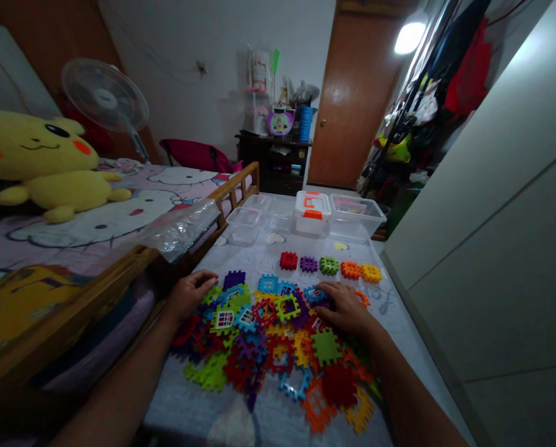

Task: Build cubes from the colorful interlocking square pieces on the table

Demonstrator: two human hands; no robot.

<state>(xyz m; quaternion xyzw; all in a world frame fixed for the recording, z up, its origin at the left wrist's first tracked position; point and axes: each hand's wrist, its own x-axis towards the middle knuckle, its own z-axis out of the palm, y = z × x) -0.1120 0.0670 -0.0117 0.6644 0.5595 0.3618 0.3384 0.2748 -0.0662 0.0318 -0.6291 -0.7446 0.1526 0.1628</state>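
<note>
A heap of colourful interlocking plastic tiles (278,347) lies on a grey-covered table (259,422). My left hand (188,295) rests on the heap's left edge, fingers curled over green and purple tiles. My right hand (345,307) lies palm down on the heap's far right, its fingers bent over a blue tile (315,294). Beyond the heap a row of single tiles stands apart: red (288,260), purple (308,264), green (328,266), orange (350,269) and yellow (371,273).
Clear plastic boxes (356,217) and a white box with an orange latch (312,213) stand at the table's far end. A bed with a wooden rail (119,273) and a yellow plush toy (45,164) runs along the left. A grey cabinet wall (492,248) borders the right.
</note>
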